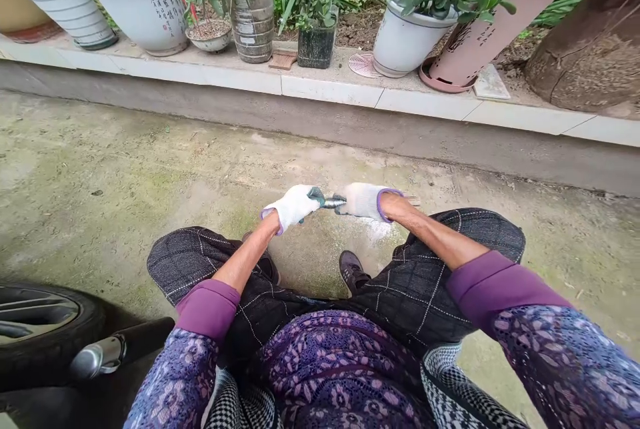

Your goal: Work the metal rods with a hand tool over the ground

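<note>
Both my hands wear white knit gloves with purple cuffs and meet in front of my knees. My left hand (293,207) is closed on the dark green end of a small tool (317,196). Its metal threaded part (334,201) runs across to my right hand (364,201), which is closed round the other end. What my right hand covers is hidden. I sit low, with my checked trousers and dark shoes (353,269) below the hands. A white powdery patch (376,229) lies on the concrete ground under my right hand.
A raised tiled ledge (330,90) runs across the back, with several potted plants such as a white pot (143,5), a black pot (316,45) and a tilted pink pot (473,49). A tyre (43,329) and a chrome pipe (97,357) sit at lower left.
</note>
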`<state>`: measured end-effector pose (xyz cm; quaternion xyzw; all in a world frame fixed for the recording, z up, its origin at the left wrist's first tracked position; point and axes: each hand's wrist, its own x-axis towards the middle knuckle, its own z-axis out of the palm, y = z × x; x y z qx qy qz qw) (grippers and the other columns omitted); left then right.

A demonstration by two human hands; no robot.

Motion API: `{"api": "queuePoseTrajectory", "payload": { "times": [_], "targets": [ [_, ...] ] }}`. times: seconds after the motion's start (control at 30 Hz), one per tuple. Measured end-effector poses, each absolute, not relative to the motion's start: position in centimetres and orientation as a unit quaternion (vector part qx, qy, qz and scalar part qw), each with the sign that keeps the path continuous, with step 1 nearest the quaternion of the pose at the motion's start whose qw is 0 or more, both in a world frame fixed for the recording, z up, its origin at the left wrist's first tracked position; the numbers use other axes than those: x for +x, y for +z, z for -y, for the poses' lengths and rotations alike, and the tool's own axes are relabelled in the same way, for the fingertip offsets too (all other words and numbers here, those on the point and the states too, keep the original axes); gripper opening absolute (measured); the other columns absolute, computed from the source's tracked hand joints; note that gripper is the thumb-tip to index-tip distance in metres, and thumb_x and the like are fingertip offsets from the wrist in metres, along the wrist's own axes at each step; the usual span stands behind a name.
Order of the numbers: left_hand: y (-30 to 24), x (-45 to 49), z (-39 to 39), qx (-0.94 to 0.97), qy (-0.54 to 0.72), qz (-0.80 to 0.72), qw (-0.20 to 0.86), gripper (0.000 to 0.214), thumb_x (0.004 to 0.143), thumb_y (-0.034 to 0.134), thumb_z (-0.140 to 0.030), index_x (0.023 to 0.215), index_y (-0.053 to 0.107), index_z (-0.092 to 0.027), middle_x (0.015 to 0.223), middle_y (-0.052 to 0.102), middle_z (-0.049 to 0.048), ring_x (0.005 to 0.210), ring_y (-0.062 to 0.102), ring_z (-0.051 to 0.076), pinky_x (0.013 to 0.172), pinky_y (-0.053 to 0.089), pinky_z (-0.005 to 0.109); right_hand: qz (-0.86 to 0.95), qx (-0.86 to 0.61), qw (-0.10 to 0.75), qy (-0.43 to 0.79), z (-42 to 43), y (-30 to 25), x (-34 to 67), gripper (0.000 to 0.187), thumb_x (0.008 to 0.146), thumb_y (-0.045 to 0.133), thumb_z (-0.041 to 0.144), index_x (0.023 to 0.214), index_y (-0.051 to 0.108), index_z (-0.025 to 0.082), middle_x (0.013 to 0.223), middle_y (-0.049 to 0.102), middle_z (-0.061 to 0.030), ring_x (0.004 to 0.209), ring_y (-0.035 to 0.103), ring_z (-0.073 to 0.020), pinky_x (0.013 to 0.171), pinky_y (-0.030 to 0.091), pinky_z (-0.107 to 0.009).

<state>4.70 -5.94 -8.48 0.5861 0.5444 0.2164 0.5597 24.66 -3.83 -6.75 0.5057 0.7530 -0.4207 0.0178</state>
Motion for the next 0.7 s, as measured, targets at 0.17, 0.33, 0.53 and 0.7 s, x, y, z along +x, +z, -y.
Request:
{"api": "queuePoseTrajectory", "payload": {
  "times": [0.17,0.33,0.53,0.7],
  "targets": [
    [-7.9,4.9,5.5,0.544,0.274,-0.521,0.598,0.025,0.076,0.061,-0.024,0.099,0.068,-0.015,0.054,0.046,-0.0059,0.044,0.04,0.007,0.043,0.04,0.018,-0.739,0.574,-0.059,-0.348,1.8,-5.7,25.3,0.021,0.083,0.068,0.031,0.098,0.069,0.016,0.082,0.069,-0.007,0.075,0.063,-0.0183,0.06,0.045,-0.026],
    [-7.8,5.1,4.9,0.453,0.37,-0.492,0.645,0.019,0.072,0.062,-0.02,0.09,0.065,-0.014,0.053,0.04,-0.0085,0.04,0.033,0.005,0.039,0.038,0.018,-0.668,0.56,-0.142,-0.469,2.4,-3.6,24.5,0.027,0.082,0.065,0.038,0.099,0.065,0.018,0.063,0.056,0.0026,0.042,0.042,-0.0071,0.037,0.033,-0.021],
    [-6.1,4.4,5.3,0.475,0.397,-0.46,0.637,0.045,0.067,0.065,-0.021,0.111,0.065,-0.012,0.053,0.044,-0.0095,0.037,0.033,0.004,0.036,0.033,0.018,-0.539,0.401,-0.165,-0.722,3.9,-3.1,24.2,0.028,0.08,0.067,0.041,0.094,0.06,0.018,0.058,0.049,0.0063,0.036,0.034,-0.0052,0.028,0.029,-0.018],
    [-4.4,3.6,6.4,0.499,0.382,-0.355,0.693,0.064,0.064,0.067,-0.025,0.126,0.059,-0.011,0.073,0.062,-0.0027,0.039,0.04,0.003,0.038,0.035,0.02,-0.477,0.278,-0.142,-0.822,4.1,-4.3,25.1,0.038,0.086,0.058,0.056,0.094,0.055,0.019,0.054,0.046,0.008,0.034,0.027,-0.0055,0.027,0.026,-0.018]
  ]
}}
